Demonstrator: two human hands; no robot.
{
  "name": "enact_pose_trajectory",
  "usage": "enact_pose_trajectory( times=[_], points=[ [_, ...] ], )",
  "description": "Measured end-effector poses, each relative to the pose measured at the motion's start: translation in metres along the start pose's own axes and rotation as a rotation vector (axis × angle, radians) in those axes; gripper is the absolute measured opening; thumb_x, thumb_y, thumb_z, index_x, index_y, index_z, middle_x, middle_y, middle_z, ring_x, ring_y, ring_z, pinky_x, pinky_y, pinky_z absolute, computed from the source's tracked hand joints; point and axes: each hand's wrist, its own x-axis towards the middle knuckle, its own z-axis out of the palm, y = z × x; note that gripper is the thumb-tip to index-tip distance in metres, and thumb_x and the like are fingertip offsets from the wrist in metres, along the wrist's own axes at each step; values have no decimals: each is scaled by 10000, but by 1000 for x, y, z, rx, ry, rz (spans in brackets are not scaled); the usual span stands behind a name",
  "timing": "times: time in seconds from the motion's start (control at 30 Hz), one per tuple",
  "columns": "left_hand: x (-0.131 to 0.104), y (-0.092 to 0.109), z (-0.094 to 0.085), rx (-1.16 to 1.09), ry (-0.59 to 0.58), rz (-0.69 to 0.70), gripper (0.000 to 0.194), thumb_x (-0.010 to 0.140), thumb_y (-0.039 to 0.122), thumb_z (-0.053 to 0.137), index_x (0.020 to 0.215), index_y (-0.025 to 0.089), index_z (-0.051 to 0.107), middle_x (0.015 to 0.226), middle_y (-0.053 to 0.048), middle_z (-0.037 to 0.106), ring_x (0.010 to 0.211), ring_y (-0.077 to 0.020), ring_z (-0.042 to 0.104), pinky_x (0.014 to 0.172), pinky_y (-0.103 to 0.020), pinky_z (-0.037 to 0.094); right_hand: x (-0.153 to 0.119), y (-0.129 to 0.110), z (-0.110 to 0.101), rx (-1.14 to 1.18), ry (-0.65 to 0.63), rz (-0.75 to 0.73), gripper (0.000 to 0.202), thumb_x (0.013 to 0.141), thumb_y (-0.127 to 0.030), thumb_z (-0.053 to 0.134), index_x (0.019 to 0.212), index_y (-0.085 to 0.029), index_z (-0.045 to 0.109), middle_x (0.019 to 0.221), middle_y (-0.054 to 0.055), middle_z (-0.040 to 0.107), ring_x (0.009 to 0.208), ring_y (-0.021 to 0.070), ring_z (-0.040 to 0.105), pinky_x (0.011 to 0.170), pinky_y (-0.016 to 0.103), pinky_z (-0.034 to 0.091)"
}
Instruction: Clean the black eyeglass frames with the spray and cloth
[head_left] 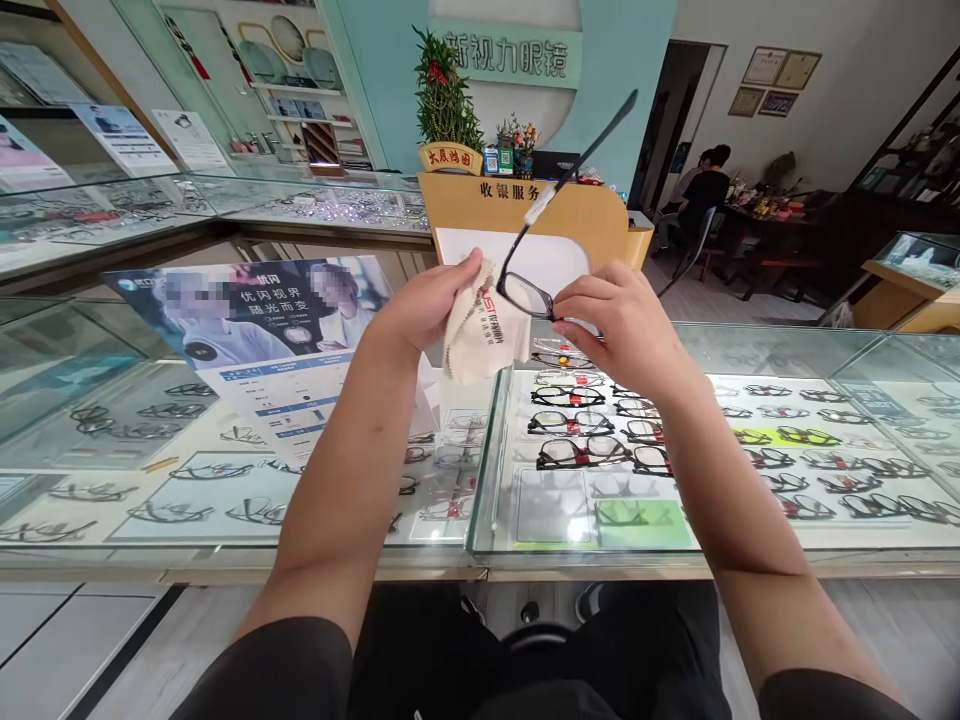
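Above the glass counter, my right hand [615, 320] pinches a pair of black-framed eyeglasses [528, 294] near the bridge. One temple, with a white tag on it, sticks up and to the right. A cream cleaning cloth [484, 335] with red and black print hangs from my left hand [431, 305], whose thumb points up along its top edge. The cloth lies right behind and beside the left lens; whether it touches the lens I cannot tell. My left fingers are mostly hidden behind the cloth.
Under the glass countertop [480, 560] lie several rows of eyeglasses [581, 452]. A printed poster sign [262, 330] stands on the counter at left. Behind are a wooden cashier desk [465, 200], a potted plant [446, 100] and a seated person [705, 195].
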Motion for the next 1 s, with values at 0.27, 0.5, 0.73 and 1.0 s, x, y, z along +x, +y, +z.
enact_pose_trajectory(
  times=[0.27,0.5,0.73,1.0],
  points=[
    [4,-13,-33,178,-269,-214,656,827,844,884,837,206,729,670,-21,701,581,-153,592,573,-334,458,2,-23,32,-391,-156,-93,261,1119,-114,618,1065,-235,844,1109,119,821,1134,336,563,972,480,368],
    [-2,-10,-29,352,-537,-256,676,863,856,836,846,185,755,723,-61,727,621,-173,607,548,-315,461,3,-26,46,-445,-199,-95,154,1055,-110,739,1052,-230,835,1143,133,797,1176,345,555,1007,487,381],
    [-11,2,2,358,-635,-200,556,714,608,1068,740,161,739,630,-7,583,535,-113,514,494,-262,342,2,-9,50,-475,-127,-78,223,1025,-89,745,1080,-267,868,1207,116,799,1239,363,583,1054,529,416],
    [-1,-25,32,218,-553,-178,570,567,527,1132,770,155,750,705,-15,676,615,-115,580,550,-219,424,-1,7,49,-533,-91,-8,257,1040,-68,665,1052,-238,858,1354,127,779,1449,396,542,1172,590,440]
  ],
)
